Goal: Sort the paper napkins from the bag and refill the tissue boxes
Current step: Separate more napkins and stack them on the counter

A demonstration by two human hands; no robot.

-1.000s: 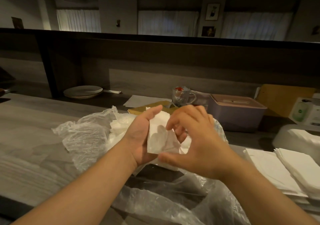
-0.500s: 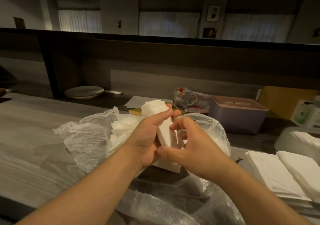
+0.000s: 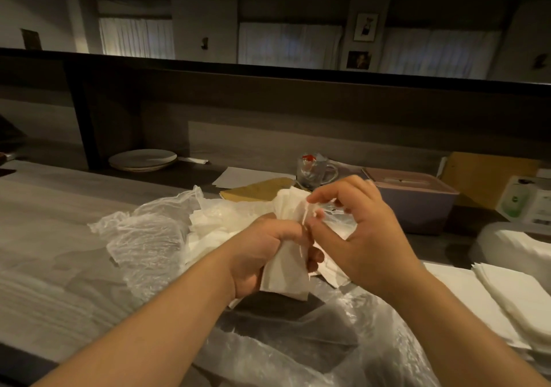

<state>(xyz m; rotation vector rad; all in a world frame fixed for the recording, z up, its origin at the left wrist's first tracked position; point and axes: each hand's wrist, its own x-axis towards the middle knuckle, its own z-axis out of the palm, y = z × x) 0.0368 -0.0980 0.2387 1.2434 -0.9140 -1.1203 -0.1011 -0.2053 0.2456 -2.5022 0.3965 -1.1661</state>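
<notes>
left hand is gripping a napkin wad, right hand is pinching one sheet; sorted stacks are waiting, tissue box likely unfilled.

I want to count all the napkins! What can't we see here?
- Crumpled white paper napkin bundle, head view: the left hand wraps its middle.
- Flat white napkin stacks: cut off by the right edge.
- Clear plastic bag: folds blur the napkins inside.
- Right hand: hides napkins behind it.
</notes>
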